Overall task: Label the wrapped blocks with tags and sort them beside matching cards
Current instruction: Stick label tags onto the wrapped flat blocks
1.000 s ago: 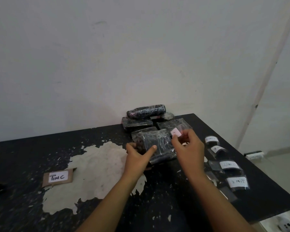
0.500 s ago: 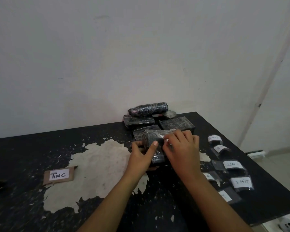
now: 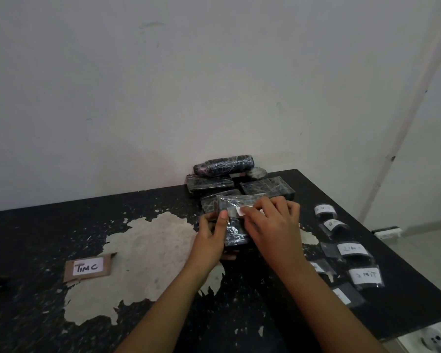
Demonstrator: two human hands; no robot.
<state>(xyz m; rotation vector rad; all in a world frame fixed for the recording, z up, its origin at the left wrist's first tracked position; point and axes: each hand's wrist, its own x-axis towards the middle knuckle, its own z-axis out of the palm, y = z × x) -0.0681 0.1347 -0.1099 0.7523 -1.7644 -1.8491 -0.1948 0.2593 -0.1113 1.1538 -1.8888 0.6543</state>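
Step in hand: tagging; left hand (image 3: 210,234) grips a wrapped block (image 3: 236,225) raised near the bench's (image 3: 36,314) far edge; right hand (image 3: 270,222) fingers press a white tag (image 3: 241,210) onto it. Next, likely: smooth tag flat; carry block beside its matching card, perhaps the "TIMC" card (image 3: 88,267) toward the left edge.

Left forearm: bare, entering from the lower edge, angled up and to the right. Left hand (image 3: 210,240): fingers curled round the near left side of the black plastic-wrapped rectangular block (image 3: 233,233), thumb laid up its front face (nail visible). Right forearm: bare, entering from the lower right, angled up and to the left. Right hand (image 3: 271,226): back toward the camera, fingers bent, fingertips pressed down on the small white paper tag (image 3: 239,210) atop that block.
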